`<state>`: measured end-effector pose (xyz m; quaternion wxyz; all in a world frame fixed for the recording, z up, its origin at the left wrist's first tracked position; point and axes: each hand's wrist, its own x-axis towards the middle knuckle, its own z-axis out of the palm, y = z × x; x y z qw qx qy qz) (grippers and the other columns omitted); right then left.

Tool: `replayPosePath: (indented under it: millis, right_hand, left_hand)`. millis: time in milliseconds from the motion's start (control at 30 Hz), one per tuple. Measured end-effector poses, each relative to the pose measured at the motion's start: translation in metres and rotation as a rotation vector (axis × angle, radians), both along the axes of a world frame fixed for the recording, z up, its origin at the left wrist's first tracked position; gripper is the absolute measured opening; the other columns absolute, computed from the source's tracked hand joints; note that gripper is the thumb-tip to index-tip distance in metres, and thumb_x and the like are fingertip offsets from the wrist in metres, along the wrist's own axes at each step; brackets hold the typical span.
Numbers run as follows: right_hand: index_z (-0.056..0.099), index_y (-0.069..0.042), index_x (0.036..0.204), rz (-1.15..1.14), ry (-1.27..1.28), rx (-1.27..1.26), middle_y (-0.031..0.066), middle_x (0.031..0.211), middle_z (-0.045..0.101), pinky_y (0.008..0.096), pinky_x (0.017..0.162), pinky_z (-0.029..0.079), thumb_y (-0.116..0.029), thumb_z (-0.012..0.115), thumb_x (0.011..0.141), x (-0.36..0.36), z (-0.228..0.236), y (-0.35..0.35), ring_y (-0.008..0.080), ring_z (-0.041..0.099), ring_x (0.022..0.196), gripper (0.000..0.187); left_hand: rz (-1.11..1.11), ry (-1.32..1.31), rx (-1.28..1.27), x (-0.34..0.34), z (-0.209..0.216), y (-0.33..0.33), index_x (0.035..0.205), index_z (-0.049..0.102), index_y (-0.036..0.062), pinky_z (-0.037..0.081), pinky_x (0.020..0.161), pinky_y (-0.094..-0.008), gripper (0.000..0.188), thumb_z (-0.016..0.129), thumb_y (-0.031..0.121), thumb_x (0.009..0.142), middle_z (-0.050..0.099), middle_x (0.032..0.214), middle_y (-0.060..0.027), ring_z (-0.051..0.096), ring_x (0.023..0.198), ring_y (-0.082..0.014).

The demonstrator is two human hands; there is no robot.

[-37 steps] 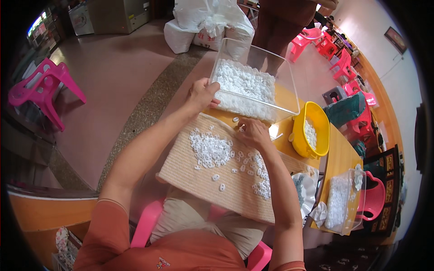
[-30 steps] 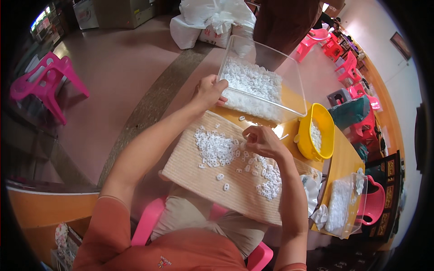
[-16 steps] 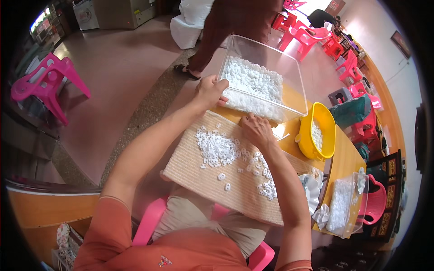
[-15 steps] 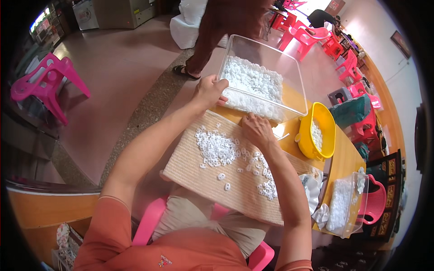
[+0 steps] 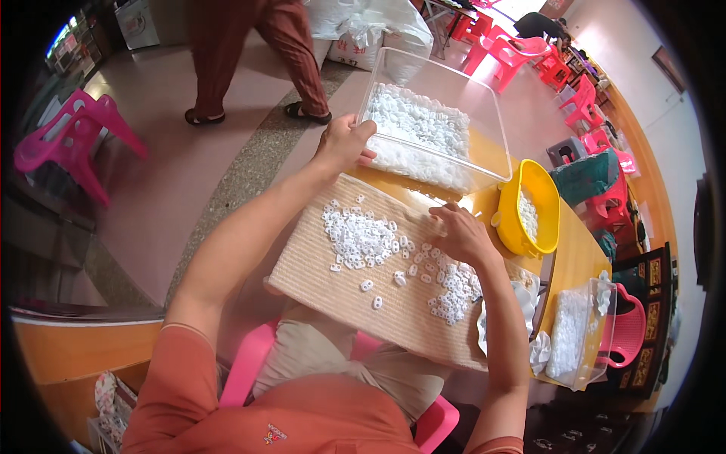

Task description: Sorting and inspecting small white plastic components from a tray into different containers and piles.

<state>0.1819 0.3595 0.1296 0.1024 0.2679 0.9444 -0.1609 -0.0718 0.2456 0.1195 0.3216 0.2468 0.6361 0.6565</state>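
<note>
My left hand (image 5: 344, 144) is closed on the near left corner of a clear plastic bin (image 5: 491, 125). Inside the bin lie many small white plastic pieces (image 5: 420, 125). My right hand (image 5: 461, 233) is over the far right part of a ribbed beige mat (image 5: 333, 284), its fingers apart and nothing visible in them. On the mat, one heap of small oval white pieces with holes (image 5: 355, 238) lies at left. A second heap (image 5: 457, 291) sits beneath my right forearm, with several loose pieces between and in front of them.
Right of the bin, a yellow basin (image 5: 556, 204) holds more white pieces. Another clear box (image 5: 576, 333) with white contents stands at the table's right end. A person in brown trousers (image 5: 287, 45) walks beyond the table. Pink plastic chairs (image 5: 76, 140) stand around, and white sacks (image 5: 363, 38) lie behind.
My right hand has drawn back from the bin's near side, toward the right, and its fingers have spread. My left hand keeps the bin's corner. The other person has walked leftward.
</note>
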Motion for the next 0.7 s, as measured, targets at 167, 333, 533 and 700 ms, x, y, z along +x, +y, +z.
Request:
replayPosePath:
  millis: [167, 333, 533, 700]
  right_hand:
    - [0.064, -0.007, 0.115, 0.096, 0.006, 0.055, 0.0126, 0.110, 0.063, 0.0400, 0.091, 0.047, -0.023, 0.073, 0.077, 0.005, -0.015, 0.004, 0.0319, 0.059, 0.107, 0.042]
    - [0.063, -0.004, 0.090, 0.062, 0.055, 0.027, 0.0152, 0.087, 0.065, 0.0422, 0.076, 0.048, -0.025, 0.070, 0.078, 0.009, -0.018, 0.004, 0.0346, 0.062, 0.089, 0.026]
    - [0.058, -0.002, 0.081, 0.073, 0.082, -0.019, 0.0180, 0.080, 0.062, 0.0435, 0.071, 0.045, -0.029, 0.070, 0.077, 0.014, -0.012, -0.001, 0.0361, 0.060, 0.081, 0.030]
    - [0.058, -0.002, 0.082, 0.025, 0.039, -0.070, 0.0182, 0.081, 0.062, 0.0440, 0.070, 0.045, -0.031, 0.071, 0.078, 0.017, -0.013, -0.003, 0.0364, 0.060, 0.079, 0.033]
  left_hand:
    - [-0.018, -0.027, 0.002, 0.004, 0.002, -0.002, 0.101, 0.058, -0.0016, 0.055, 0.057, -0.0276, 0.038, 0.058, 0.032, 0.083, 0.063, 0.085, -0.0090, 0.068, 0.069, -0.0171]
    - [-0.013, -0.017, 0.002, 0.004, 0.001, -0.003, 0.102, 0.057, -0.0024, 0.056, 0.058, -0.0273, 0.038, 0.058, 0.031, 0.084, 0.062, 0.086, -0.0097, 0.068, 0.069, -0.0173]
    - [-0.006, -0.008, -0.004, 0.005, 0.001, -0.004, 0.105, 0.057, -0.0035, 0.056, 0.058, -0.0274, 0.040, 0.058, 0.031, 0.084, 0.063, 0.088, -0.0109, 0.068, 0.069, -0.0175]
    - [-0.038, -0.002, -0.013, 0.006, 0.003, -0.005, 0.103, 0.055, 0.0026, 0.055, 0.060, -0.0261, 0.030, 0.054, 0.030, 0.089, 0.061, 0.090, -0.0082, 0.068, 0.071, -0.0177]
